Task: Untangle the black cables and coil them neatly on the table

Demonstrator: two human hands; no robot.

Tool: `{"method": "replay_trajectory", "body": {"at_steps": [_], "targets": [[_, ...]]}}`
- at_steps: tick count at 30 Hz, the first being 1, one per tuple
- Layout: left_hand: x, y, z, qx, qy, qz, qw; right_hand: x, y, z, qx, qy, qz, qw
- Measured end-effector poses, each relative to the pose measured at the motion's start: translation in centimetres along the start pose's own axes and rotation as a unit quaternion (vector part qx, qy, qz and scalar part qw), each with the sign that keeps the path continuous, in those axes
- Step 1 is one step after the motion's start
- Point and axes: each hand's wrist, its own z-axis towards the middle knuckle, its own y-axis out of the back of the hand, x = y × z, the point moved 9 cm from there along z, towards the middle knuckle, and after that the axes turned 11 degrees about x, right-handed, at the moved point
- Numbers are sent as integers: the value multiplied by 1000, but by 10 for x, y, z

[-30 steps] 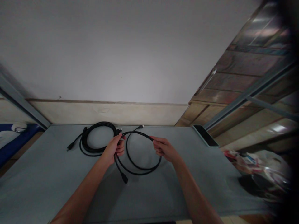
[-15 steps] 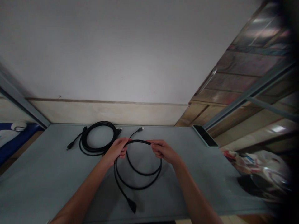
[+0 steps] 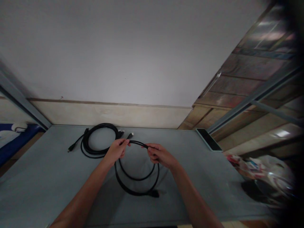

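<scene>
A black cable [image 3: 137, 179] hangs in loose loops between my hands, over the grey table. My left hand [image 3: 117, 150] is closed around the upper left of the loops, and a short connector end [image 3: 130, 136] sticks out above its fingertips. My right hand [image 3: 159, 154] pinches the upper right of the same loops. The cable's larger black plug [image 3: 154, 193] dangles at the bottom right of the loops. Behind my left hand, a second black cable [image 3: 88, 147] lies coiled on the table, its plug end [image 3: 72, 147] pointing left.
The grey table [image 3: 54, 177] meets a pale wall [image 3: 123, 63] at its back edge. A phone-like dark slab with a light rim [image 3: 209, 139] lies at the back right. Beyond the right edge sit plastic bags [image 3: 270, 171]. Metal posts [image 3: 35, 110] rise at both back corners.
Both hands have shifted slightly left, the right one more, so they are closer together. The larger plug has swung up and right. The small connector end has moved left, near the left hand.
</scene>
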Motion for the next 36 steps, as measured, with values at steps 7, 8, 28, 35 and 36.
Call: {"method": "replay_trajectory", "body": {"at_steps": [7, 8, 28, 35, 36], "targets": [[-10, 25, 0, -69, -46, -102, 991, 14, 28, -17, -22, 43, -5, 999], [-11, 26, -1, -78, -59, -117, 988, 16, 29, -18, -27, 53, -5, 998], [2, 42, 0, -122, -67, -306, 942, 29, 15, -13, -56, 85, -105, 989], [3, 43, -2, -150, -71, -327, 930, 14, 56, -50, -110, -186, -309, 926], [3, 41, -2, -152, -73, -333, 928, 0, 47, -52, -48, -238, -289, 926]]}}
